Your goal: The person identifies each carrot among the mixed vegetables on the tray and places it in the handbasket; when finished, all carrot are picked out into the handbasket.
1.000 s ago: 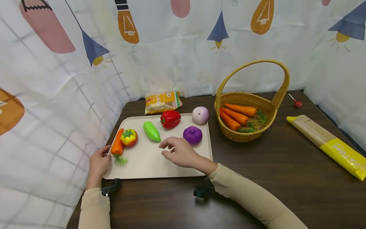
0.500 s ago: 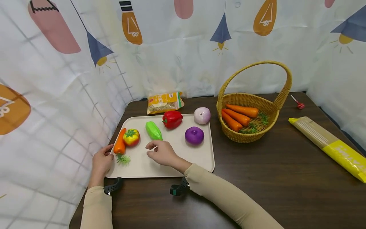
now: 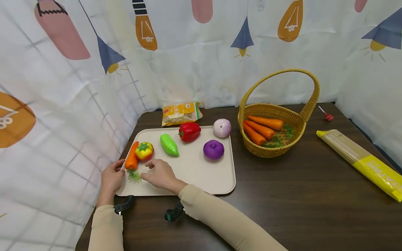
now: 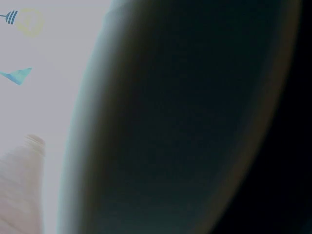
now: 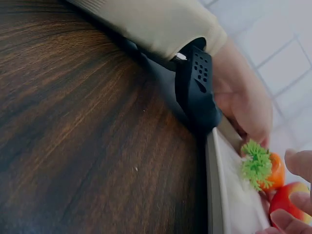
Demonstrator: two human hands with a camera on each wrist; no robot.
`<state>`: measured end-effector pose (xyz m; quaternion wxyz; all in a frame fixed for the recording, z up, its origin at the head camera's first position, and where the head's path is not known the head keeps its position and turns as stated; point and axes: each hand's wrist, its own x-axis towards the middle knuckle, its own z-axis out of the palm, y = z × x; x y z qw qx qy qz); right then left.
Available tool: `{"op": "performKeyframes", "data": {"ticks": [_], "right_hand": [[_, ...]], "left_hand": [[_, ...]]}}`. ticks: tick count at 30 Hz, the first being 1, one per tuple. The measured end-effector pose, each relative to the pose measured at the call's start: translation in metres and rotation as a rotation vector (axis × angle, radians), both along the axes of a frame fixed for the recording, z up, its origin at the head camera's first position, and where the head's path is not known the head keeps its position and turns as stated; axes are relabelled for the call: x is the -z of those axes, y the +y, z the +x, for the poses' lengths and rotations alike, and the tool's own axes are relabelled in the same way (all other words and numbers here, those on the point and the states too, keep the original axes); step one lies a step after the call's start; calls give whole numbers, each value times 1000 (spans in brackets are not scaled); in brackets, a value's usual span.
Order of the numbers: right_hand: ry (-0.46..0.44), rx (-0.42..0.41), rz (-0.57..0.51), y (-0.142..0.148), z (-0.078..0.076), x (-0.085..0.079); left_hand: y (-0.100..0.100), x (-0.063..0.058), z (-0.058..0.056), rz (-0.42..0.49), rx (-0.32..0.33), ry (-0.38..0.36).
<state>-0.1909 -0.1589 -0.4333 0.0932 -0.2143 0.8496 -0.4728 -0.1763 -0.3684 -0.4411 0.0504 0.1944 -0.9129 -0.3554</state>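
Note:
On the pale tray [image 3: 188, 179], my left hand [image 3: 112, 177] grips the left rim beside an orange carrot [image 3: 131, 161] with feathery green leaves. My right hand [image 3: 160, 176] hovers just right of those leaves, thumb and fingers parted, nothing between them. In the right wrist view its fingertips [image 5: 297, 163] show near the carrot [image 5: 276, 170] and a red-yellow round fruit [image 5: 292, 199]. That fruit [image 3: 144, 151] touches the carrot. A bright green ribbed vegetable [image 3: 169, 145], a red bell pepper [image 3: 190, 132], a whitish-purple onion [image 3: 222, 128] and a purple onion [image 3: 213, 150] lie further right.
A wicker basket [image 3: 268, 151] holding several carrots [image 3: 265, 122] stands right of the tray. Behind the tray lies a grain bag [image 3: 180, 113]. A long yellow packet [image 3: 361, 162] and a red lollipop [image 3: 328, 117] are at far right. The left wrist view is mostly blocked by a dark blur.
My right hand has moved left across the tray, from near the purple onion to beside the carrot's leaves. The left hand has stayed at the tray's left rim.

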Motion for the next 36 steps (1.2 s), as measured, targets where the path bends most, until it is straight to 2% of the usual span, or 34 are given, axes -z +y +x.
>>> {"op": "performKeyframes", "data": {"ticks": [11, 16, 21, 25, 36], "right_hand": [[128, -27, 158, -14, 0, 9], [197, -1, 218, -20, 1, 13], [174, 38, 225, -22, -1, 10], [151, 40, 208, -25, -3, 8], [203, -14, 232, -28, -7, 10]], "left_hand": [[0, -1, 3, -7, -15, 17], [4, 2, 2, 3, -12, 28], [9, 5, -1, 4, 8, 45], [8, 5, -1, 0, 0, 51], [2, 3, 2, 13, -18, 43]]}}
